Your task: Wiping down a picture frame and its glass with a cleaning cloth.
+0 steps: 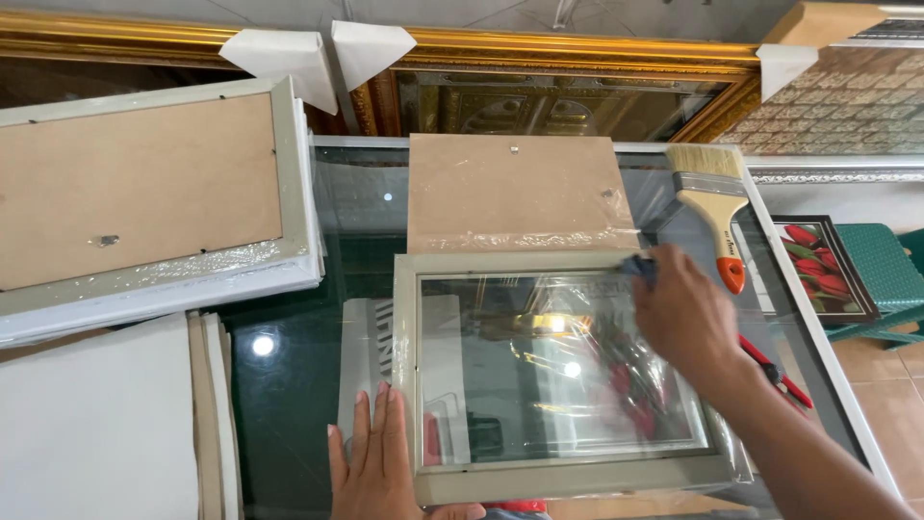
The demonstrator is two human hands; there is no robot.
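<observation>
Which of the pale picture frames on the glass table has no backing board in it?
The small pale frame under both hands: you see through its glass. The larger pale frame at left shows a brown backing board.

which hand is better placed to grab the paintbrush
Right. The right hand is on the picture frame's upper right corner, close to the paintbrush. The left hand lies flat at the lower left corner, steadying the frame.

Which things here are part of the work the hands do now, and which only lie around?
In use: grey picture frame, its glass pane, blue cloth, left hand, right hand.
Lying about: paintbrush, brown backing board, stacked frames, red cutter.
</observation>
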